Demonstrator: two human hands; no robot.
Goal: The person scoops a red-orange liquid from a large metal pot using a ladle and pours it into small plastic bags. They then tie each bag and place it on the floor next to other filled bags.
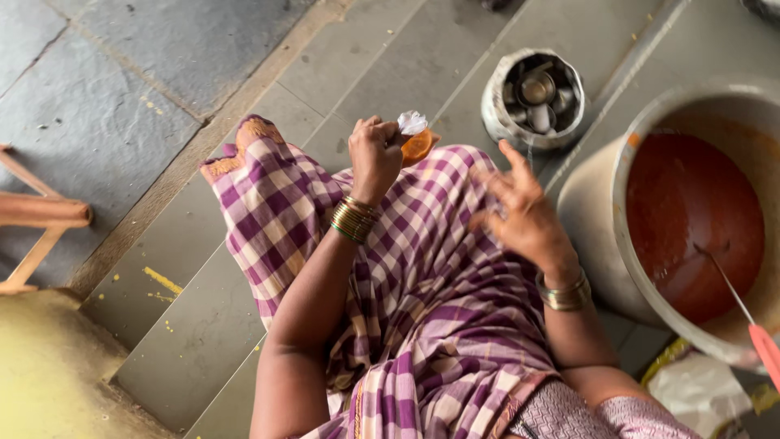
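My left hand (374,154) is closed around the twisted white top of a small clear plastic pouch (415,138) filled with orange-red sauce, held just above my knee. My right hand (520,213) hovers with fingers spread apart over my lap and holds nothing. Both wrists wear metal bangles. My lap is covered by a purple-and-white checked cloth (422,293). To the right stands a large metal pot (597,219) of red sauce (686,219), with a red-handled ladle (743,313) resting in it.
A round steel container (534,97) holding several small cups sits on the grey stone floor ahead of my knees. A wooden stool frame (36,215) is at the left, a yellowish surface (49,366) at bottom left. White plastic (699,390) lies beneath the pot.
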